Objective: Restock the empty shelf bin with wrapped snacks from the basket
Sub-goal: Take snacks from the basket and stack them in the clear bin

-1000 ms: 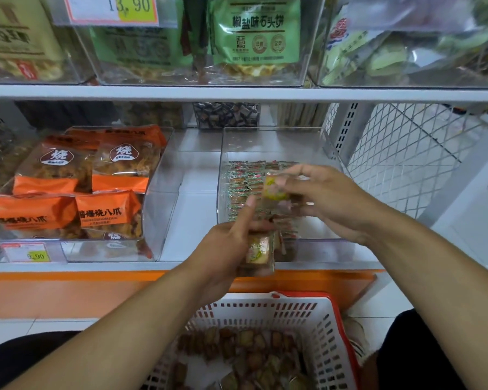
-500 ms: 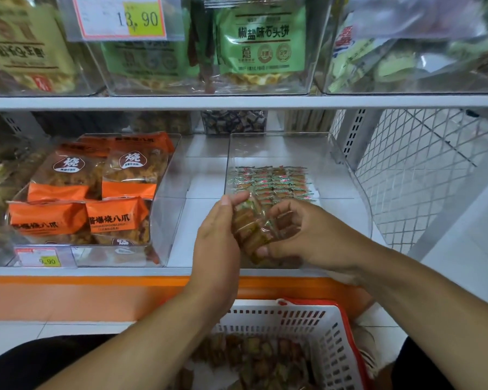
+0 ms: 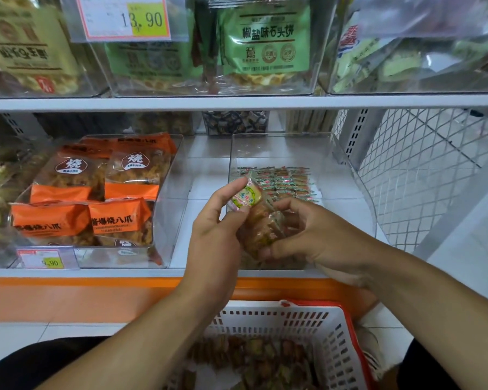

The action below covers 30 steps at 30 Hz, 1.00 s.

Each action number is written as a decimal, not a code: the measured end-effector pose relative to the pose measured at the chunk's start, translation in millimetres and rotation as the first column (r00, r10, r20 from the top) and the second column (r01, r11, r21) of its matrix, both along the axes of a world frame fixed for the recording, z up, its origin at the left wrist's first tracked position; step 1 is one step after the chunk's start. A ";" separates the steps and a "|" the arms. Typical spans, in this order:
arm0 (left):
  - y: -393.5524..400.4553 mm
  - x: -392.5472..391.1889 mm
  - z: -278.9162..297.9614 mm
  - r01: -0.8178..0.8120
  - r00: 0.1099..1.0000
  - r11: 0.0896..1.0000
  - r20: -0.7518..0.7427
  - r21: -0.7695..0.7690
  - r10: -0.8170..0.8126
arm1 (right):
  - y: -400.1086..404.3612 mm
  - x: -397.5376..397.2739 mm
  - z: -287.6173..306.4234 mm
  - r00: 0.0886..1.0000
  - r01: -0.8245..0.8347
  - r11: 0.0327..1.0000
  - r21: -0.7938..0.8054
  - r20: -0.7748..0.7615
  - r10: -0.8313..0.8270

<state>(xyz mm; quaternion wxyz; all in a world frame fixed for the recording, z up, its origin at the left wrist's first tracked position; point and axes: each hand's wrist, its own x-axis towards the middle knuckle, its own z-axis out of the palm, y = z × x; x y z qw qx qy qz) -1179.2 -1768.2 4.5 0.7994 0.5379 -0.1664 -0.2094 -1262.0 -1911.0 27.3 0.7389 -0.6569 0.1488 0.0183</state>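
Both hands are gripping one clump of wrapped snacks just above the front lip of the clear bin: left hand is pinching the top packet, yellow-green label facing up, between thumb and fingertips; right hand is curling under and around the lower packets, fingers clenched on them, none released yet. Clump is hanging over the bin's near end, not yet resting on its floor as far as I can tell. Progress: bin is only partly filled, a flat patch of snacks already lying toward the bin's back half, front half bare, side walls showing plenty of room. White basket with red rim is sitting below and in front of the bin, still holding a good layer of packets, so I'm judging most of the restocking is left. Orange packs are filling the box left of the bin.
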 end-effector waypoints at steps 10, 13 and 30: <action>-2.0 7.7 -6.3 -0.040 0.985 0.998 0.169 0.052 0.031 | -23.4 -1.1 13.1 0.999 -0.040 0.980 0.193 0.005 0.040; -4.8 4.8 -7.2 -0.013 0.988 0.999 0.157 0.032 0.007 | -21.9 -2.7 11.8 0.995 -0.092 0.982 0.164 -0.008 0.095; -16.6 1.5 -45.2 -0.300 0.481 0.554 0.625 0.777 -0.615 | -87.1 35.4 -35.7 0.841 -0.353 0.314 -0.881 -0.446 -0.306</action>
